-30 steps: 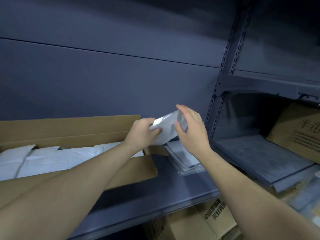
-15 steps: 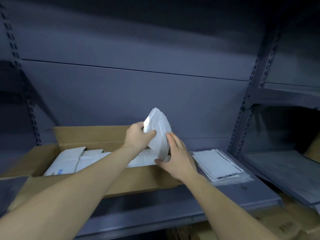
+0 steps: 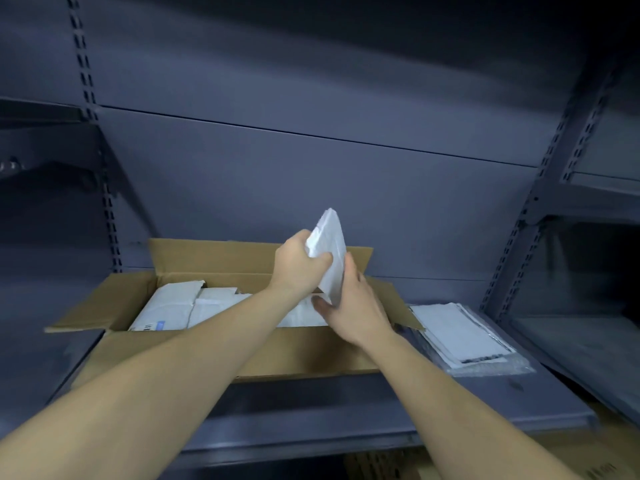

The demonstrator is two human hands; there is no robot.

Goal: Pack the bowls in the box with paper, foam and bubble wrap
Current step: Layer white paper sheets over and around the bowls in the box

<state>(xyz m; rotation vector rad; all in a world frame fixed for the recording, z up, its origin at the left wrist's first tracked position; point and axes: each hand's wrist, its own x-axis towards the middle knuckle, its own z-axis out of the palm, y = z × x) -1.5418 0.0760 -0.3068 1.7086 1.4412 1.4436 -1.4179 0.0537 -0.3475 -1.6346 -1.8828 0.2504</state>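
Packet (image 3: 330, 237), white, was held upright over the right end of the box (image 3: 294, 355), gripped at its side by the left hand (image 3: 300, 263), fingers curled, and pinched at its lower edge by the right hand (image 3: 351, 308). Sheets (image 3: 457, 334) were stacked on the shelf (image 3: 346, 410) beside the box.

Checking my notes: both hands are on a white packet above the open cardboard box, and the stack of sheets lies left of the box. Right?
One slip: the head view shows the stack of sheets lying right of the cardboard box, not left. The left hand and right hand are on the white packet above the open box.
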